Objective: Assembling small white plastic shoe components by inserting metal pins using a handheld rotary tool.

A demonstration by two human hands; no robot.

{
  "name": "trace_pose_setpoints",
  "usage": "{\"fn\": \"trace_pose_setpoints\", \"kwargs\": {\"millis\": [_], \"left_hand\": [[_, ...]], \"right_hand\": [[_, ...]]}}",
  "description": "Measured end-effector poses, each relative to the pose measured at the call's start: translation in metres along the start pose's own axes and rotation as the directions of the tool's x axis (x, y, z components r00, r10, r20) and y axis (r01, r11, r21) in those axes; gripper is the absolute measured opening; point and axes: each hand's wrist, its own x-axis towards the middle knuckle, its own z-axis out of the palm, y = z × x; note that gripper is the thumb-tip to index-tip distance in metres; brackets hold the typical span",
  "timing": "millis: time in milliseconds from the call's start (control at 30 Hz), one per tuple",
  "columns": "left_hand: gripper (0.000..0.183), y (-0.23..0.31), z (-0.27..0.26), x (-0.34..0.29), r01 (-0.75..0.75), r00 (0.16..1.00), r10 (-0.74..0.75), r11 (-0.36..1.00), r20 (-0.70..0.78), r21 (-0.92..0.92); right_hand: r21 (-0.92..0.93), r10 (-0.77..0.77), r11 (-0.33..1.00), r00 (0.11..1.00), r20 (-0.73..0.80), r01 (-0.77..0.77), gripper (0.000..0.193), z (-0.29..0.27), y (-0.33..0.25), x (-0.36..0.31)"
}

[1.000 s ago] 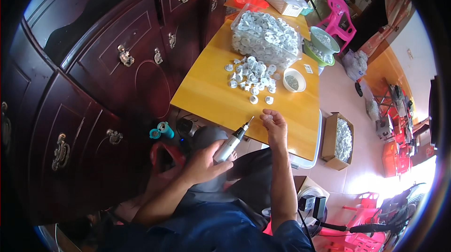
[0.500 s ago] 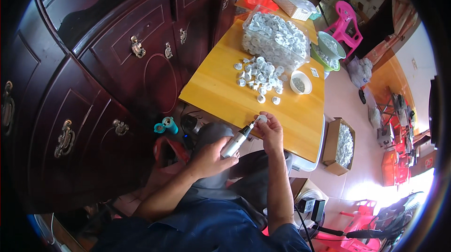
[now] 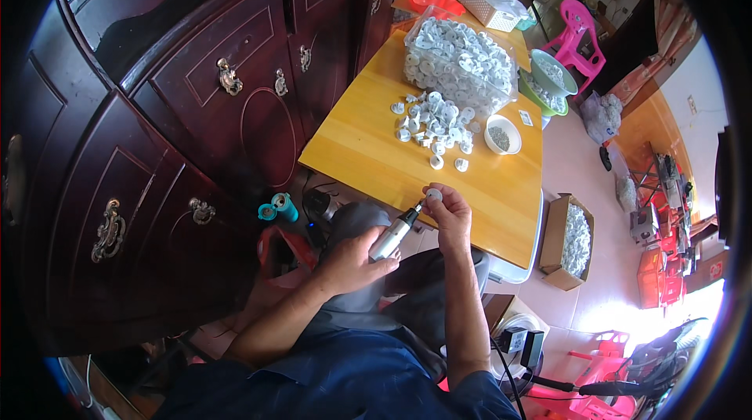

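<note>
My left hand [image 3: 350, 263] grips a slim silver and black pen-shaped power tool [image 3: 396, 231], its tip pointing up to the right. My right hand [image 3: 450, 213] pinches a small white round part [image 3: 433, 195] at the near edge of the yellow wooden table [image 3: 368, 158]. The tool's tip touches that part. A loose cluster of the same white parts [image 3: 429, 126] lies further back on the table, in front of a clear bag heaped with them [image 3: 453, 66]. A small white bowl [image 3: 501, 138] of tiny pieces stands to the right of the cluster.
A dark wooden cabinet [image 3: 188, 122] with brass handles runs along the left. A cardboard box of white parts [image 3: 573, 238] sits on the floor right of the table. A green bowl [image 3: 548, 75], white basket [image 3: 489, 9] and pink chair [image 3: 580, 32] are beyond. Teal object [image 3: 280, 207] on the floor.
Both hands have stayed together at the table's near edge, with the tool tip kept on the small white part. The view has shifted slightly.
</note>
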Motion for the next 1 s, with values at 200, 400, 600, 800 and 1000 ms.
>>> {"fn": "trace_pose_setpoints", "kwargs": {"millis": [200,400,600,800,1000], "left_hand": [[0.046,0.0037,-0.0017,0.0001,0.008,1.000,-0.008,1.000,0.002,0.001],[0.043,0.0044,-0.0013,0.0002,-0.004,1.000,0.004,1.000,0.006,-0.027],[0.044,0.0006,-0.0001,0.0003,-0.014,1.000,0.014,1.000,-0.001,-0.018],[0.045,-0.0035,0.0028,0.0001,-0.042,0.999,0.041,0.999,-0.029,-0.012],[0.044,0.0001,0.0011,0.0005,-0.048,0.999,0.048,0.999,-0.015,-0.017]], "right_hand": [[0.010,-0.016,1.000,1.000,0.001,0.015,0.019,0.0012,-0.0003,-0.0006],[-0.014,-0.024,1.000,0.999,0.024,0.024,0.019,0.0003,-0.0011,-0.0020],[-0.028,-0.022,0.999,1.000,0.021,0.022,0.018,0.0027,-0.0019,-0.0028],[-0.028,-0.023,0.999,0.999,0.022,0.024,0.018,0.0015,-0.0036,-0.0039],[-0.063,-0.030,0.998,0.999,0.026,0.031,0.018,-0.0010,-0.0041,-0.0053]]}}
